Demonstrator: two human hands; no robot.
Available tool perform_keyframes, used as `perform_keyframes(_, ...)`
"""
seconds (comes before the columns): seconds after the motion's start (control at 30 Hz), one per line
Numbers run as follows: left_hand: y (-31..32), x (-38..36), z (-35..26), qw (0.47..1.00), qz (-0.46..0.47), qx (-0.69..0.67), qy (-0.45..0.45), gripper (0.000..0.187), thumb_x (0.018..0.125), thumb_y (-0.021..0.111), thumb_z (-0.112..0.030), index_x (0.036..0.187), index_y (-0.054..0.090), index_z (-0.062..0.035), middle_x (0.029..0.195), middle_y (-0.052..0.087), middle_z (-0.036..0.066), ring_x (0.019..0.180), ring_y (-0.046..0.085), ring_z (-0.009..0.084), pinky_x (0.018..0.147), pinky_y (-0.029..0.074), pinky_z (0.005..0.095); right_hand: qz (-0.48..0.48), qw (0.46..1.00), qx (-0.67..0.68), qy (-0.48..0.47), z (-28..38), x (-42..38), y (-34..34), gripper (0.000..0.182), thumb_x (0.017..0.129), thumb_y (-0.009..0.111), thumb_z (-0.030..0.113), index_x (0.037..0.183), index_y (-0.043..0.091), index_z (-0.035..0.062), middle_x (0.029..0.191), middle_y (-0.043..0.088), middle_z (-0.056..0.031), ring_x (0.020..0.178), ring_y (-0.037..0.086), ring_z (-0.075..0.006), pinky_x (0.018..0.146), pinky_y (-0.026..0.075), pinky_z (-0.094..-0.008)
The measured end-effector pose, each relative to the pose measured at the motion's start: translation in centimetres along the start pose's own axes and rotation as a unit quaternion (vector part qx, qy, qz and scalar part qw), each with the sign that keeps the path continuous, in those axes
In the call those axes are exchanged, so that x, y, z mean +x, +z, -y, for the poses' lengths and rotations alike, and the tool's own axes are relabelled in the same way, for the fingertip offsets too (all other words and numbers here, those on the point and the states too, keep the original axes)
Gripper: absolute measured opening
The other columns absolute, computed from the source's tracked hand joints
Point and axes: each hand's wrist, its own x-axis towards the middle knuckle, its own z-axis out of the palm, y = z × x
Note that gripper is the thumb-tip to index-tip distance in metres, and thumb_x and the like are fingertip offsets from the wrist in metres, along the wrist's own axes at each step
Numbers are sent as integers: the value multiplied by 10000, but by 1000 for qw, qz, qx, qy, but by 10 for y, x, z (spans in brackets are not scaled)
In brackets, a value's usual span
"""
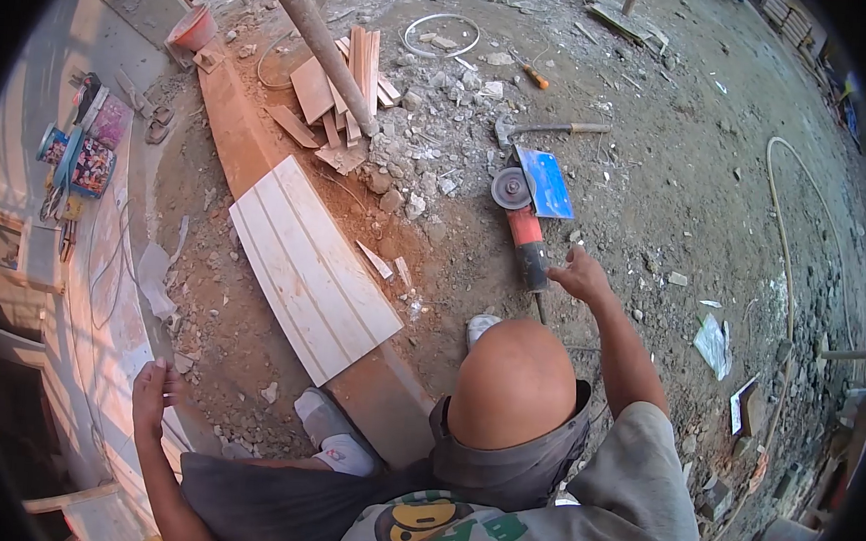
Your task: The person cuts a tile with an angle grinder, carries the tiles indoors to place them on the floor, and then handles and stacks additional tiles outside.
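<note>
My right hand point(581, 276) is beside the rear handle of an angle grinder point(526, 235), its thumb and fingers apart and nothing held. The grinder, with a red and black body, lies on the dirt with its disc facing up. Against its head rests a blue sheet piece point(547, 183). Out to the left, my left hand point(155, 394) hangs in the air with loosely bent fingers, slightly blurred, and no object shows in it. Between my hands, a pale grooved panel point(314, 268) lies on a long brown board point(380, 401).
A hammer point(551, 128) lies beyond the grinder. A metal pole point(318, 40) stands by stacked offcuts point(350, 87). An orange-handled tool point(536, 77), a hose loop point(441, 35) and rubble lie farther off. A red bucket point(192, 28) stands far left; another hose point(784, 233) runs along the right.
</note>
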Motion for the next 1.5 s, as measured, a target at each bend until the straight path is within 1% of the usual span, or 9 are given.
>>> perform_keyframes(0.27, 16, 31, -24, 984, 29, 142, 99, 373, 924, 542, -421, 896, 603, -54, 754, 599, 22, 623, 565, 107, 549, 451, 256, -90, 984, -151, -40, 37, -128, -192, 484, 735, 723, 300, 1060, 566, -23, 932, 651, -203, 879, 633, -310, 757, 489, -404)
perform_keyframes(0.43, 39, 26, -62, 960, 41, 144, 236, 369, 905, 567, -367, 849, 599, -4, 709, 586, 53, 635, 576, 133, 601, 455, 299, -286, 903, -121, -298, 100, -167, -308, 417, 823, 669, 408, 991, 568, 41, 712, 561, -40, 630, 502, -129, 541, 387, -298)
perform_keyframes(0.57, 37, 29, -91, 949, 65, 202, 234, 373, 902, 574, -359, 862, 596, 11, 707, 583, 57, 645, 576, 133, 605, 454, 297, -307, 881, -102, -345, 157, -162, -375, 601, 817, 576, 629, 1077, 562, 88, 885, 615, -75, 878, 617, -174, 812, 509, -316)
perform_keyframes(0.73, 43, 55, -64, 962, 37, 140, 230, 394, 904, 576, -398, 884, 598, -5, 729, 592, 49, 641, 576, 136, 589, 450, 287, -192, 699, 543, -424, 143, -33, -371, 573, 868, 619, 438, 1133, 531, -62, 1033, 631, -189, 940, 657, -286, 911, 529, -415)
perform_keyframes(0.87, 41, 28, -52, 979, 121, 140, 86, 404, 897, 582, -442, 899, 604, -38, 755, 593, 24, 640, 572, 116, 560, 437, 264, -35, 977, 206, 34, 62, 50, -171, 561, 818, 688, 340, 1211, 535, -30, 1011, 654, -229, 848, 681, -312, 693, 581, -388)
perform_keyframes(0.97, 28, 37, -37, 988, 113, 84, 55, 404, 883, 596, -465, 917, 613, -63, 779, 598, 7, 633, 561, 97, 534, 422, 243, 25, 970, 219, 97, 44, 38, -184, 569, 839, 653, 364, 1250, 511, -3, 994, 654, -199, 804, 671, -296, 713, 555, -457)
perform_keyframes(1.07, 23, 44, -12, 991, 88, 63, 80, 415, 874, 601, -477, 930, 612, -66, 778, 598, 4, 623, 560, 96, 527, 423, 249, -278, 843, 460, -14, 69, 59, -210, 514, 829, 647, 333, 1160, 571, -53, 1033, 656, -196, 800, 681, -251, 673, 574, -335)
perform_keyframes(1.23, 27, 44, -15, 979, 108, 168, 40, 422, 873, 599, -473, 903, 625, -52, 765, 605, 22, 653, 578, 122, 552, 441, 269, -65, 976, 206, -24, 105, 44, -183, 508, 819, 662, 337, 1173, 578, -17, 993, 656, -195, 739, 676, -241, 630, 575, -357)
perform_keyframes(1.5, 107, 59, -79, 931, -58, 317, 170, 514, 859, 570, -505, 999, 656, -18, 967, 676, 210, 953, 636, 347, 867, 466, 416, -61, 966, 250, 21, 103, 54, -166, 562, 808, 672, 362, 1174, 557, -49, 977, 656, -200, 752, 674, -253, 642, 572, -366)
